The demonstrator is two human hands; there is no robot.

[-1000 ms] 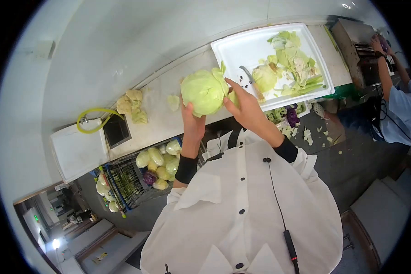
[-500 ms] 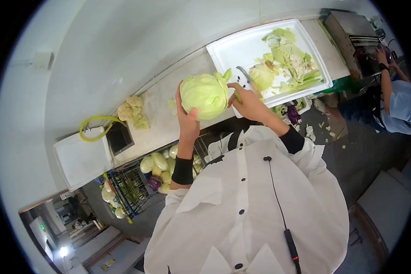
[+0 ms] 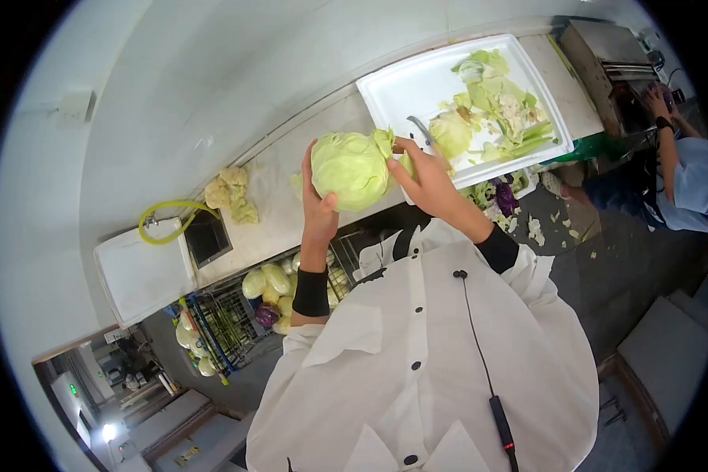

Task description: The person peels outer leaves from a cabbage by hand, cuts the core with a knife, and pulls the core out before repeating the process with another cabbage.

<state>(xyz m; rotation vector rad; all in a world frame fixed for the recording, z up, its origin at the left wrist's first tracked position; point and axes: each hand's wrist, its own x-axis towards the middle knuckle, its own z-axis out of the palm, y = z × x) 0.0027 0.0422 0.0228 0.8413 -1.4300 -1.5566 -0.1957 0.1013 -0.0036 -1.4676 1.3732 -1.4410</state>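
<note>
A round pale green cabbage (image 3: 348,169) is held up above the counter. My left hand (image 3: 319,206) cups it from the left side, thumb across the front. At its right edge, my right hand (image 3: 426,179) pinches a loose outer cabbage leaf (image 3: 385,141), fingers curled beside the head. Just beyond the right hand is a white tray (image 3: 393,85) with loose trimmed leaves (image 3: 502,94) and a yellowish cabbage piece (image 3: 451,135). A curved knife (image 3: 419,126) lies in the tray near that piece.
Cauliflower (image 3: 232,193) sits on the counter (image 3: 271,169) at left, near a sink (image 3: 143,271) with a yellow hose (image 3: 151,211). Below, a wire cart (image 3: 226,322) and several cabbages (image 3: 269,279) stand. Leaf scraps (image 3: 535,230) litter the floor. Another person (image 3: 688,177) works at far right.
My right hand has shifted slightly and its fingers have closed further up on the loose leaf. The cabbage has turned a little and dropped slightly, still in my left hand.
</note>
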